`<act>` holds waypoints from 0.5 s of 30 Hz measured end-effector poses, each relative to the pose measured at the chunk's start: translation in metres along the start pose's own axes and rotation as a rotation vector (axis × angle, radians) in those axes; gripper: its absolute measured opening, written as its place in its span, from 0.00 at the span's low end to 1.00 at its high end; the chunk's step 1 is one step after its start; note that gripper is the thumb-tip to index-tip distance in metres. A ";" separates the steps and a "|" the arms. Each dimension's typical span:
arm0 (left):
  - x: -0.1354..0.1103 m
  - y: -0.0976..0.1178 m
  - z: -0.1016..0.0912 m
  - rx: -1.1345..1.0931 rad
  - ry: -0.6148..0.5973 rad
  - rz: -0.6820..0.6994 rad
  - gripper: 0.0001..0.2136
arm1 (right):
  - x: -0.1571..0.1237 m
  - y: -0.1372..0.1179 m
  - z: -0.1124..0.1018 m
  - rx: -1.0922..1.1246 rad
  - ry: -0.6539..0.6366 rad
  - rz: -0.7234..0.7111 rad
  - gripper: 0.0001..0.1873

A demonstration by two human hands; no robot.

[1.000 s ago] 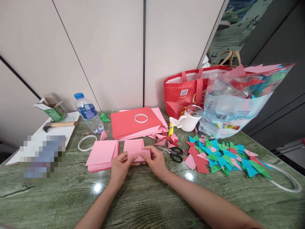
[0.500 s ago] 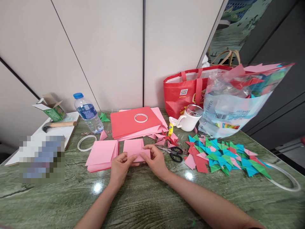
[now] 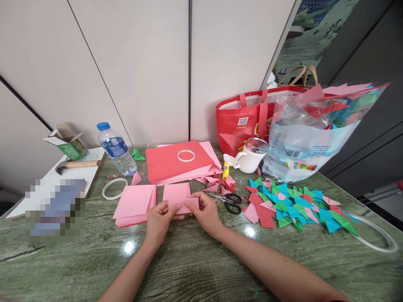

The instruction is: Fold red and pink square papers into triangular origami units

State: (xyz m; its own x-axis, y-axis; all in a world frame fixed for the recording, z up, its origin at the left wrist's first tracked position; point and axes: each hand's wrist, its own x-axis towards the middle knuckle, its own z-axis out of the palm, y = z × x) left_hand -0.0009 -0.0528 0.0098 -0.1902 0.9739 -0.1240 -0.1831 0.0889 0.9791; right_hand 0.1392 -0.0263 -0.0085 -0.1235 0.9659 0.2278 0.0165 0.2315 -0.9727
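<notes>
Between both hands is a folded piece of pink paper (image 3: 188,205), held low over the table. My left hand (image 3: 160,219) pinches its left end, thumb on top and fingers beneath. On its right end, my right hand (image 3: 204,213) grips with the thumb pressed on the front face. Just behind it lies a small stack of pink paper (image 3: 175,191), partly covered by the held piece. A larger stack of pink and red paper pieces (image 3: 134,201) sits left of my left hand. Black-handled scissors (image 3: 232,204) rest right of my right hand.
Red and pink sheets (image 3: 170,161) lie behind, with a tape roll (image 3: 186,155) on top. Folded coloured paper pieces (image 3: 292,203) spread at right. A water bottle (image 3: 115,149), white mug (image 3: 250,159), glue stick (image 3: 226,170), red bag (image 3: 229,126) and plastic bag (image 3: 302,147) stand around.
</notes>
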 end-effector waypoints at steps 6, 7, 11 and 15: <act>0.000 -0.001 -0.001 0.035 0.002 0.006 0.15 | 0.000 0.000 0.000 0.002 -0.005 -0.002 0.10; 0.000 -0.001 -0.001 0.043 0.003 0.005 0.15 | 0.000 0.000 0.000 -0.008 0.000 -0.006 0.10; 0.000 -0.001 0.000 0.049 0.017 0.004 0.16 | 0.000 0.000 0.000 -0.012 0.002 -0.007 0.10; 0.000 -0.001 0.000 0.040 0.020 -0.003 0.15 | 0.000 0.000 0.000 0.010 -0.005 0.005 0.10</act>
State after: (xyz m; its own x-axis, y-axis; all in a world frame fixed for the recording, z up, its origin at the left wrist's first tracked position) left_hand -0.0006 -0.0526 0.0092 -0.2092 0.9693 -0.1294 -0.1448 0.1002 0.9844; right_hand 0.1393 -0.0264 -0.0081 -0.1285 0.9664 0.2227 0.0068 0.2254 -0.9742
